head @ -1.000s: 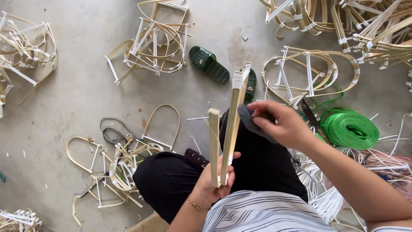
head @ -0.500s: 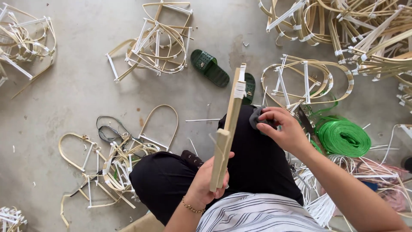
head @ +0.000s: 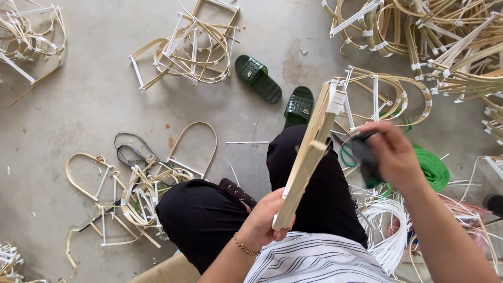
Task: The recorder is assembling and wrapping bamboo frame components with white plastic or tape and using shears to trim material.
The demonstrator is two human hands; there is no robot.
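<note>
1. We sat low over a bare grey concrete floor (head: 94,105), stained and strewn with offcuts. Our knees in black trousers (head: 209,215) filled the near ground, above a striped shirt.
2. Our left hand (head: 264,222), a thin bracelet at its wrist, was wrapped closed around the lower end of a bundle of pale flat wooden slats (head: 309,157). The bundle rose tilted up and away over the right knee, bound with white tape near its top.
3. Our right hand (head: 390,154) was blurred; its fingers were curled around a small dark object (head: 364,157) just right of the slats. We could not tell what the object was.
4. Beside the right knee lay loose white strips (head: 387,220) and a roll of green cord (head: 432,170), partly hidden by the right hand.
5. Left of the knees lay a tangle of bent cane frames (head: 131,188) with a dark loop among them.
6. Farther off lay two green slippers (head: 259,78), one partly behind the slats.
7. Beyond them more taped cane frames (head: 194,47) lay in heaps, the largest pile (head: 440,36) at the upper right.
</note>
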